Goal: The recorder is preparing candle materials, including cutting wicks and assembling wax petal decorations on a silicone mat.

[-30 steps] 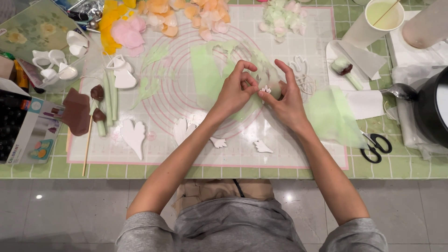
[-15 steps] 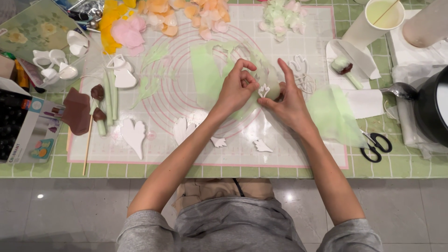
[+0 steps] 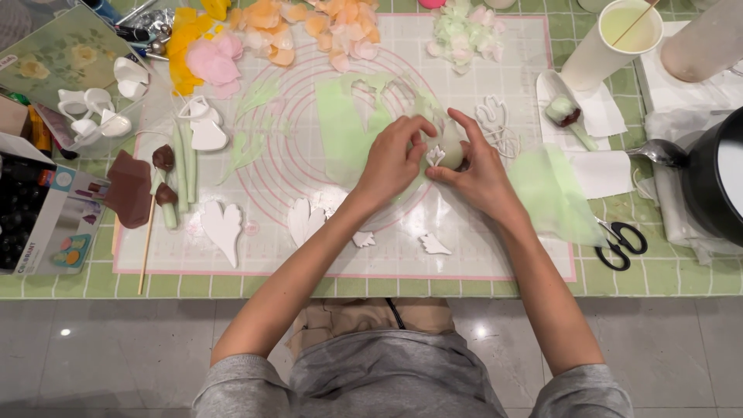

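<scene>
My left hand [image 3: 391, 159] and my right hand [image 3: 481, 172] meet over the middle of a white silicone mat [image 3: 325, 248] with pink circles. Between their fingertips they hold a small white leaf-shaped cutout [image 3: 436, 155] against a pale rounded green piece [image 3: 451, 149]. A thin light green sheet [image 3: 340, 131] with shapes cut out of it lies under and left of my left hand. White cutouts [image 3: 306, 219] lie on the mat near my forearms.
Orange, yellow, pink and pale petals [image 3: 271, 35] are piled at the mat's top. White cutters [image 3: 97, 108], brown pieces on sticks [image 3: 159, 178] and a box [image 3: 42, 217] sit left. Right: paper cup [image 3: 607, 42], black scissors [image 3: 623, 244], crumpled green sheet [image 3: 553, 193], black pot [image 3: 720, 182].
Both hands stay together over the mat's middle. The fingers have shifted slightly around the small white cutout and the green piece; nothing else has moved.
</scene>
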